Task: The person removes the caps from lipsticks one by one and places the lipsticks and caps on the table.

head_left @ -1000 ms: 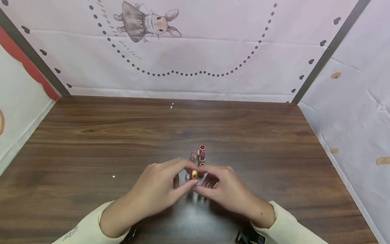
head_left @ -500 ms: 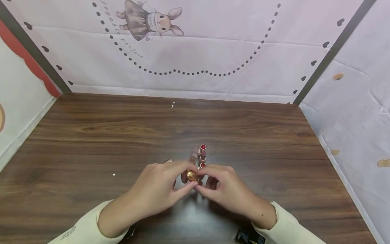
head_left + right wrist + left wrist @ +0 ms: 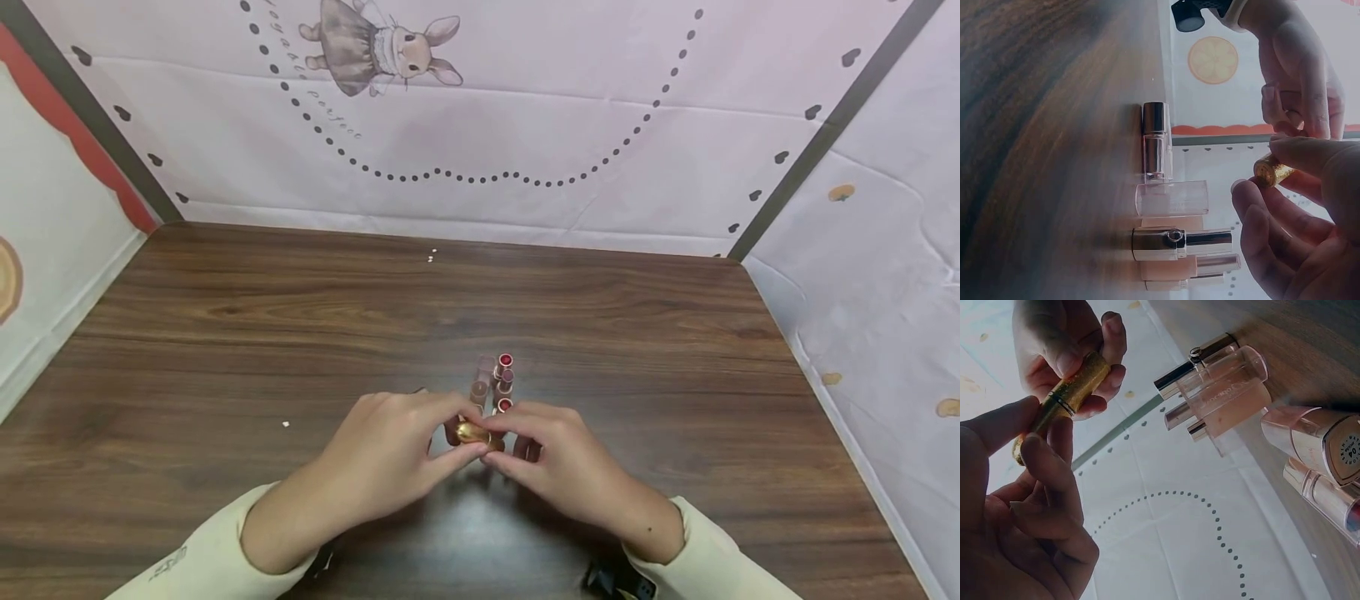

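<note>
A gold lipstick tube (image 3: 1063, 400) with a dark band round its middle is held up between both hands. My left hand (image 3: 393, 454) pinches its rounded end with thumb and fingers. At the other end, my right hand (image 3: 558, 458) pinches it the same way. The tube lies tilted in the left wrist view, and its flat round end (image 3: 1265, 171) shows in the right wrist view. Just beyond the hands, several lipsticks (image 3: 505, 379) and clear-cased cosmetic tubes (image 3: 1229, 394) stand in a small group, partly hidden by the fingers in the head view.
The brown wooden table (image 3: 262, 325) is bounded by a printed back sheet (image 3: 487, 117) and side sheets. Small white bits lie at the back of the table, and a white speck (image 3: 286, 424) lies left of the hands.
The gold lipstick tube has turned from end-on to lying sideways between the fingers. Both hands stay together with their pinch on it. The head view has shifted slightly.
</note>
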A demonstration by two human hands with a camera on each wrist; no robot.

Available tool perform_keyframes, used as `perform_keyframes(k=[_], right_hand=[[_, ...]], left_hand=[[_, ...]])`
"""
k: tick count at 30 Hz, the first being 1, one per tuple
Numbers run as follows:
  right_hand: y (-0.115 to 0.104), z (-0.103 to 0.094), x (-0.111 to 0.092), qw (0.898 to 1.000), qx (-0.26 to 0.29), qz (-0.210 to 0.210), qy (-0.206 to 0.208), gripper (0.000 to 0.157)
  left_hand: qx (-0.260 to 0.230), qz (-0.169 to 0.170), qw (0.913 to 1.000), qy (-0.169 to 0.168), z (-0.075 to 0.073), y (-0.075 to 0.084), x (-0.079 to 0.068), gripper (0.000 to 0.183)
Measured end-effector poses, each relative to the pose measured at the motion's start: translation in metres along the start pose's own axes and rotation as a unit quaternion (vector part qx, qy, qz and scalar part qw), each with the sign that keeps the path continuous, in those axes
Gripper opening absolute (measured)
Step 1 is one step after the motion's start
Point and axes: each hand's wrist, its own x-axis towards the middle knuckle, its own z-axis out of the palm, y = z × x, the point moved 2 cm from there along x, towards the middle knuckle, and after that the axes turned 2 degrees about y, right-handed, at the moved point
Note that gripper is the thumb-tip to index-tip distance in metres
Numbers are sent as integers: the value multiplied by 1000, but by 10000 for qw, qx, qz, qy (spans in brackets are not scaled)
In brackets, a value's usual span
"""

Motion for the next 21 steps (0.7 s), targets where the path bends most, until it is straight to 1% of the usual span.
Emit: perform_keyframes(k=[5, 7, 10, 13, 16, 18, 21], right_hand=[[1, 0, 0, 9993, -354, -76, -16, 22], [1, 0, 0, 9992, -404, -44, -32, 22], [2, -1, 0, 9990, -418, 116, -107, 22], [3, -1, 0, 9984, -501, 194, -195, 21], [4, -1, 1, 9968, -715, 176, -320, 18], [4, 1, 1, 9952, -877, 142, -414, 17], [6, 3, -1, 9924, -1029, 243, -624, 18]], left_hand=[[-93, -188, 9994, 276, -6, -1, 2, 18], [-154, -200, 9991, 352, -7, -1, 2, 17], [-216, -142, 9989, 386, -8, -1, 3, 17], [-153, -126, 9993, 322, -6, -2, 3, 19], [-43, -192, 9997, 163, -3, -3, 2, 21], [-6, -247, 9997, 57, -2, -4, 2, 19], [50, -305, 9995, -65, 0, -5, 2, 15]])
